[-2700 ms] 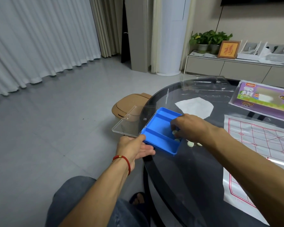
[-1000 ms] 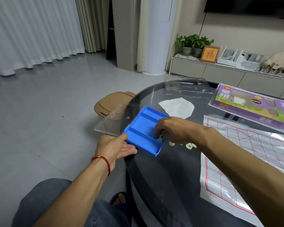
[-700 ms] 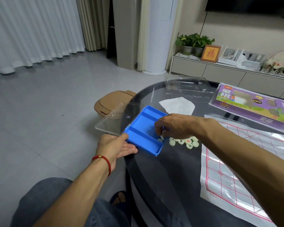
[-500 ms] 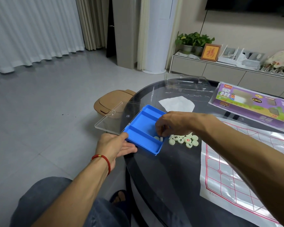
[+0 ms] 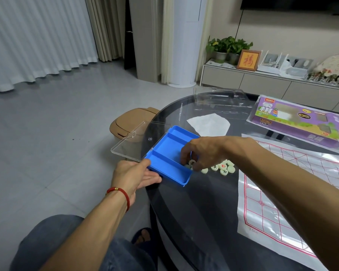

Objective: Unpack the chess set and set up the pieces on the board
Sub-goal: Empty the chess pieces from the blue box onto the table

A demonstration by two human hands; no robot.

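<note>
A blue piece tray [image 5: 164, 153] with a clear hinged lid [image 5: 129, 141] lies open at the left edge of the dark round glass table [image 5: 194, 212]. My left hand [image 5: 134, 176] holds the tray's near left corner, thumb on the rim and fingers underneath. My right hand [image 5: 202, 151] reaches over the tray's right end and pinches a pale round chess piece [image 5: 192, 163]. Several pale chess pieces [image 5: 222, 168] with red or black characters lie on the table just right of the tray. The white paper board [image 5: 294, 192] with a red grid lies at the right.
A purple chess box [image 5: 296, 120] lies at the back right, with clear plastic packaging [image 5: 219, 98] and a white paper sheet [image 5: 208, 124] behind the tray. A tan bin [image 5: 129, 124] stands on the floor past the table's left edge. My knee [image 5: 67, 241] is below.
My right hand has drawn several pieces out of the tray onto the table beside it and gone back to the tray's end. My left hand has kept its hold on the tray.
</note>
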